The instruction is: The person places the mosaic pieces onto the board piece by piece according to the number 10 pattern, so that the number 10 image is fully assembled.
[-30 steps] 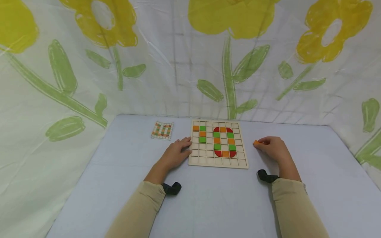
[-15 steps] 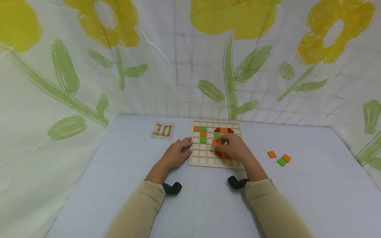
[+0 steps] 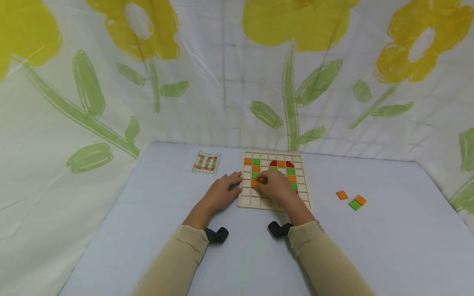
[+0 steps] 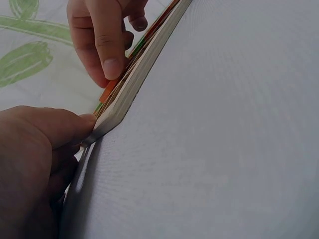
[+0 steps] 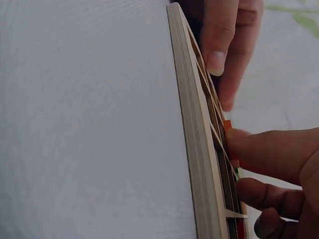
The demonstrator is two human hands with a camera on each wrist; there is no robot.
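A wooden grid board (image 3: 246, 201) lies on the table, with orange, green and red tiles set in some of its cells. My right hand (image 3: 275, 187) reaches over it and pinches an orange square tile (image 3: 254, 183) at a cell below the green tile (image 3: 255, 175) of the left column. In the right wrist view, thumb and finger hold this orange tile (image 5: 228, 125) at the board's surface. My left hand (image 3: 221, 191) rests at the board's left edge, fingertips touching the rim (image 4: 115, 115). Part of the right-hand tile pattern is hidden behind my right hand.
Right of the board lie two loose orange tiles, one apart (image 3: 342, 195) and one (image 3: 361, 200) against a green tile (image 3: 354, 204). A small pattern card (image 3: 206, 163) lies left of the board. Behind the table hangs a flowered cloth (image 3: 207, 102).
From the right side of the table, my right hand has carried the orange tile left across the board to the left column. My left hand has stayed at the board's edge.
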